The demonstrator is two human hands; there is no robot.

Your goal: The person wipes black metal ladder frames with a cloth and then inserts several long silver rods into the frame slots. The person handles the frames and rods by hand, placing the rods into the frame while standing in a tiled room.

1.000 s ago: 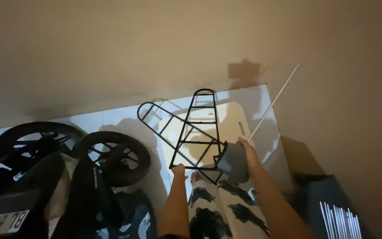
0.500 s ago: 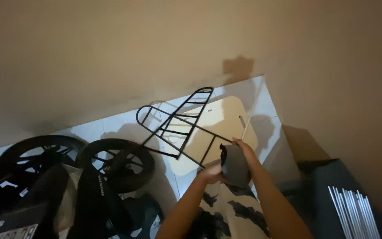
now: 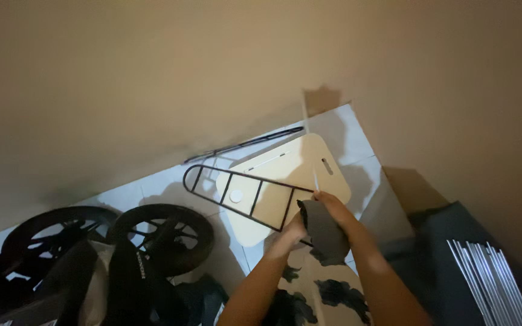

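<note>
At six o'clock, a dark grey cloth (image 3: 324, 232) is being gripped by the closed right hand (image 3: 332, 208), while the near end of a black wire rack (image 3: 240, 196) is being clasped by the closed left hand (image 3: 292, 231). The rack is being held out toward ten o'clock over a beige board (image 3: 300, 166) lying on the white tiled floor (image 3: 152, 184). Two black wheels (image 3: 170, 235) are being left at eight o'clock, near the wall (image 3: 152, 72).

You've got one wire rack (image 3: 243, 193), one grey cloth (image 3: 324, 232), one beige board (image 3: 291, 175), two wheels (image 3: 167, 235), one bundle of metal rods (image 3: 493, 278).
</note>
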